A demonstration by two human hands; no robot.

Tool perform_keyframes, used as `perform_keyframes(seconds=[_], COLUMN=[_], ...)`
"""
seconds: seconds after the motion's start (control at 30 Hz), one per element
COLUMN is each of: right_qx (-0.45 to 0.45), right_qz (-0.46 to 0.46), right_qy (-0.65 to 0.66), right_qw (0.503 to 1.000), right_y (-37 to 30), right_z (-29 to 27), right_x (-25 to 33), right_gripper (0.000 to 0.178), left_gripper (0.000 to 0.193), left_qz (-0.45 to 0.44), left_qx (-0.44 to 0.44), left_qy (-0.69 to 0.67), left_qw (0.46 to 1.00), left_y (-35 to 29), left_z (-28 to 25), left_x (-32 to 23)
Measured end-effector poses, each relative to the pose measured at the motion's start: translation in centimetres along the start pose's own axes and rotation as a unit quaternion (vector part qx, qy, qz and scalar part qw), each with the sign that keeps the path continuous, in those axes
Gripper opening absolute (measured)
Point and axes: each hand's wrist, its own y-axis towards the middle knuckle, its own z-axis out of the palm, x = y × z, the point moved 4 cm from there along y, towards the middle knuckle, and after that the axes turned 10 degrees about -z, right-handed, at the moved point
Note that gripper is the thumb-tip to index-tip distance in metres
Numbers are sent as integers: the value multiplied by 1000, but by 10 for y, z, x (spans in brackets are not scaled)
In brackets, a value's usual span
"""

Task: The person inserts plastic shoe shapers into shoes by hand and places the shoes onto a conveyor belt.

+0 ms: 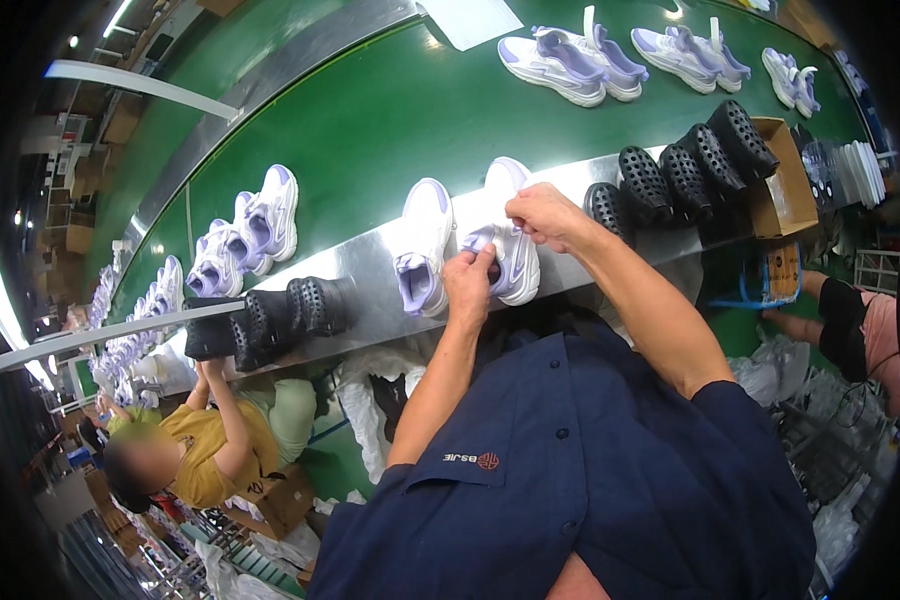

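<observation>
A white sneaker with lilac trim [518,262] lies on the metal ledge in front of me, toe pointing away. My left hand [469,282] grips its collar by the ankle opening, thumb on top and fingers closed. Just above the lacing my right hand [547,216] is closed in a pinch; whatever it holds, if anything, is too small to make out. A matching sneaker [426,240] sits to the left, touched by neither hand, with its opening toward me.
Black perforated shoe forms [646,185] line the ledge on the right, beside a cardboard box [782,180]. More black forms [315,306] stand left. Sneaker pairs [570,65] rest on the green belt [370,130]. A co-worker in a yellow shirt [215,450] works at the left.
</observation>
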Motion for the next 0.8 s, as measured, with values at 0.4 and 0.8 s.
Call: perform_keyframes(seconds=[0.4,0.8], right_qx=[-70,-128], right_qz=[-27,-84], right_qy=[146,-172], right_qw=[986,973], right_y=[-26,-31], right_z=[22,-2], right_x=[-69,-71], right_gripper=[16,21], left_gripper=[19,21], left_qz=[-34,81], left_qx=[2,2], left_qy=[-66,222], left_qw=[997,972], left_y=[3,-25], left_z=[-1,15], left_x=[7,-23])
